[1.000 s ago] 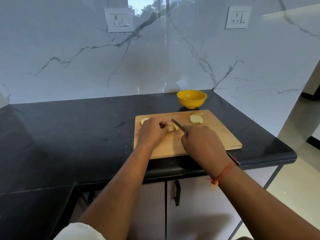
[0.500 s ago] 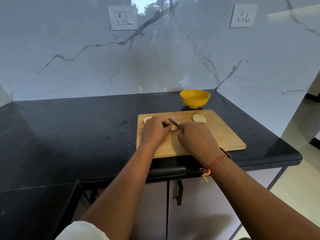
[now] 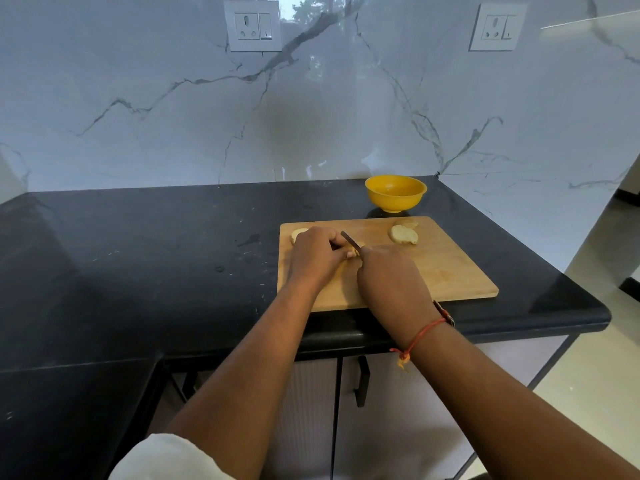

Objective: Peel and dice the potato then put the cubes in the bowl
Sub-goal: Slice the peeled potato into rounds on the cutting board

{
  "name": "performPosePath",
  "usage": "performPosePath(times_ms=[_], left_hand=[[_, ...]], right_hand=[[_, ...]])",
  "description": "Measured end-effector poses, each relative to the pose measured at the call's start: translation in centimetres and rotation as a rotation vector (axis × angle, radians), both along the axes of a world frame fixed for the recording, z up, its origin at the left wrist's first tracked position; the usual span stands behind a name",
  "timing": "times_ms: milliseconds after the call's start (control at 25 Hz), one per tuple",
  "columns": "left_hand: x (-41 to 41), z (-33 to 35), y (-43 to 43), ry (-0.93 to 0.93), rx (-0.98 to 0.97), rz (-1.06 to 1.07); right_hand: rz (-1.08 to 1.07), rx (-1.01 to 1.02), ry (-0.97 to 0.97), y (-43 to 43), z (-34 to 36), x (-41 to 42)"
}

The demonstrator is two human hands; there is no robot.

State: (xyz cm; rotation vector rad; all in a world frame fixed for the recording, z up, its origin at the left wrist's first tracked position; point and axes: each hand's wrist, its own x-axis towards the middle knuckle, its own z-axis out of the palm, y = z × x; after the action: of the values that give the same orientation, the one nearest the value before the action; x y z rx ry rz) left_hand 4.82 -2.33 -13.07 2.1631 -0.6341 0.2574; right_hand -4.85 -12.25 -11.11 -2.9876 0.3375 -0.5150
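A wooden cutting board [image 3: 440,271] lies on the black counter. My left hand [image 3: 315,254] holds down a pale potato piece [image 3: 354,251] near the board's middle, mostly hidden under the fingers. My right hand [image 3: 391,278] grips a knife [image 3: 350,241] whose blade rests on that piece beside the left fingertips. Another potato slice [image 3: 298,233] peeks out behind the left hand at the board's far left corner. More peeled slices [image 3: 403,233] lie at the board's far right. A yellow bowl [image 3: 395,192] stands just beyond the board.
The black counter [image 3: 156,265] stretches left and wraps toward me at the lower left. A marble wall with two sockets [image 3: 252,26] stands behind. The counter's edge drops off at the right; cabinet doors with black handles [image 3: 362,381] are below.
My right hand and the knife have shifted left toward the left hand's fingertips. The left hand stays on the potato piece. The camera view shifted slightly.
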Motion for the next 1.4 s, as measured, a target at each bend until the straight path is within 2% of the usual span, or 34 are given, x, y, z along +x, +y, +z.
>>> performPosePath(times_ms=[200, 480, 800, 960, 1160, 1400], left_hand=[[0.3, -0.2, 0.0, 0.009, 0.016, -0.016], [-0.2, 0.2, -0.2, 0.006, 0.016, -0.003], [-0.4, 0.4, -0.1, 0.018, 0.002, 0.025], [-0.4, 0.7, 0.2, 0.043, 0.013, 0.003], [-0.7, 0.9, 0.3, 0.017, 0.056, 0.018], [-0.8, 0.5, 0.3, -0.01, 0.017, 0.035]], right_hand=[[0.019, -0.074, 0.062, 0.7, 1.2, 0.1], [-0.022, 0.024, 0.205, -0.3, 2.0, 1.1], [0.025, 0.04, 0.285, -1.4, 1.3, -3.2], [0.043, -0.053, 0.213, -1.6, 0.9, -5.0], [-0.009, 0.028, -0.047, -1.4, 0.8, -4.2], [-0.019, 0.047, -0.013, -0.8, 0.4, -0.6]])
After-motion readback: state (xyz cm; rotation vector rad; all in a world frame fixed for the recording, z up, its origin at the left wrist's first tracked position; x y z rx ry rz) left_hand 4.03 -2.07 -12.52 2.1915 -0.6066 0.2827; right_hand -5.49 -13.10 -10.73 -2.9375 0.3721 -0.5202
